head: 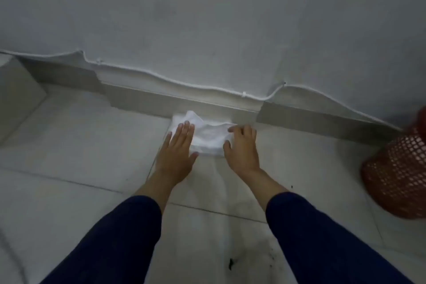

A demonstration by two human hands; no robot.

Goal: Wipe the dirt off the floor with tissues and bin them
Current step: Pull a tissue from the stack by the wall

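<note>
A white tissue (pixel 208 135) lies crumpled on the pale tiled floor (pixel 80 145), close against the skirting board. My left hand (pixel 178 148) presses flat on its left edge with straight fingers. My right hand (pixel 242 147) rests on its right edge, fingers slightly bent over the paper and thumb spread. Dark dirt specks (pixel 230 264) and a faint grey smear sit on the tile near me, between my two dark blue sleeves. A red mesh bin (pixel 396 173) stands on the floor at the right edge.
A grey wall (pixel 207 18) rises right behind the tissue, with a white cable (pixel 161 78) clipped along it above the skirting board (pixel 143 101). A boxed corner juts out at far left (pixel 18 90).
</note>
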